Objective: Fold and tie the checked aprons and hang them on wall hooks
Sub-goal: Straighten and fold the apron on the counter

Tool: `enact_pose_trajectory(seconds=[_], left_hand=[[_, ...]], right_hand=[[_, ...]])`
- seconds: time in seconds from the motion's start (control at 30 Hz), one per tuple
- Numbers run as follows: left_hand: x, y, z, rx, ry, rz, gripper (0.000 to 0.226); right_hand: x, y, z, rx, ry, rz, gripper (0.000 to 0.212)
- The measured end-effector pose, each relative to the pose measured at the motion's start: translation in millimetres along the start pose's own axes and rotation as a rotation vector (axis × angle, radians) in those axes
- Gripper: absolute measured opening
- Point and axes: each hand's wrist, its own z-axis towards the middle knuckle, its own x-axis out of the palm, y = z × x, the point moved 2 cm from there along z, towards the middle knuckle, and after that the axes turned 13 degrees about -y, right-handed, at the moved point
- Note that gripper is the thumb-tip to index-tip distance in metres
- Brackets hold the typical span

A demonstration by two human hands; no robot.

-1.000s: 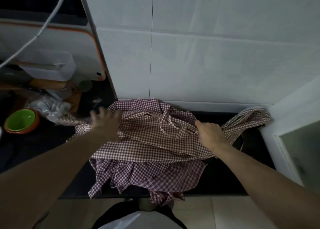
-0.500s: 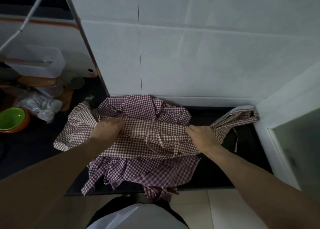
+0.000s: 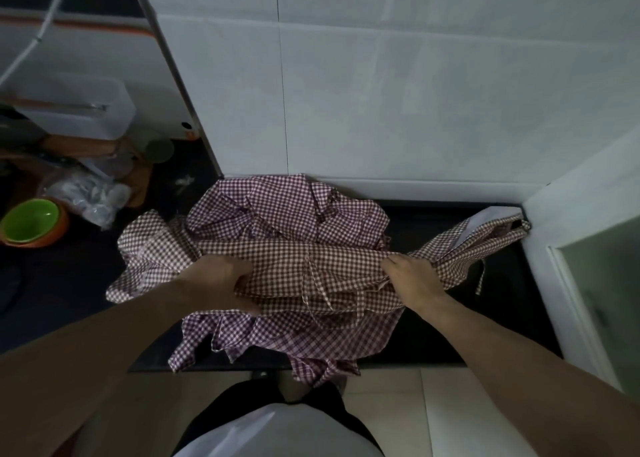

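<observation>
A heap of maroon-and-white checked aprons (image 3: pixel 287 214) lies on the black counter (image 3: pixel 426 335) against the white tiled wall. The top apron (image 3: pixel 311 266) is gathered into a long horizontal band. My left hand (image 3: pixel 221 280) grips its left part, fingers curled into the cloth. My right hand (image 3: pixel 412 276) grips its right part, where the cloth bunches and runs on toward the right corner (image 3: pixel 485 238). Thin apron ties (image 3: pixel 329 294) hang loose from the band's middle. More checked cloth (image 3: pixel 311 363) droops over the counter's front edge. No wall hooks are in view.
A green bowl in an orange one (image 3: pixel 31 221) sits at the far left, beside a crumpled plastic bag (image 3: pixel 90 193) and a white container (image 3: pixel 72 107). A white frame with a glass pane (image 3: pixel 595 283) bounds the counter on the right. Pale floor tiles (image 3: pixel 450 411) lie below.
Both hands have drawn the top apron toward me into a tighter band. My left hand went from lying spread on the cloth to gripping it; the apron's left end now spreads out to the left.
</observation>
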Motion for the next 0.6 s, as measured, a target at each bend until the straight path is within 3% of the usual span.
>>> enact_pose_trajectory(seconds=[0.1, 0.17, 0.23, 0.33, 0.4, 0.6], left_hand=[[6, -2, -5, 0.062, 0.012, -0.012, 0.039], [14, 1, -12, 0.121, -0.079, -0.018, 0.034], [18, 1, -16, 0.180, -0.175, 0.023, 0.031], [15, -6, -13, 0.169, -0.281, 0.107, 0.052], [10, -11, -10, 0.115, -0.335, 0.161, 0.062], [7, -8, -14, 0.121, -0.392, 0.201, 0.054]], right_hand=[[0, 0, -3, 0.001, -0.030, 0.029, 0.025], [-1, 1, -8, -0.016, -0.050, 0.069, 0.038], [-3, 2, -15, -0.051, -0.103, 0.122, 0.037], [-4, 6, -29, -0.134, -0.184, 0.143, 0.025], [0, 12, -39, -0.183, -0.182, 0.121, 0.031], [20, 44, -53, -0.123, -0.122, 0.018, 0.050]])
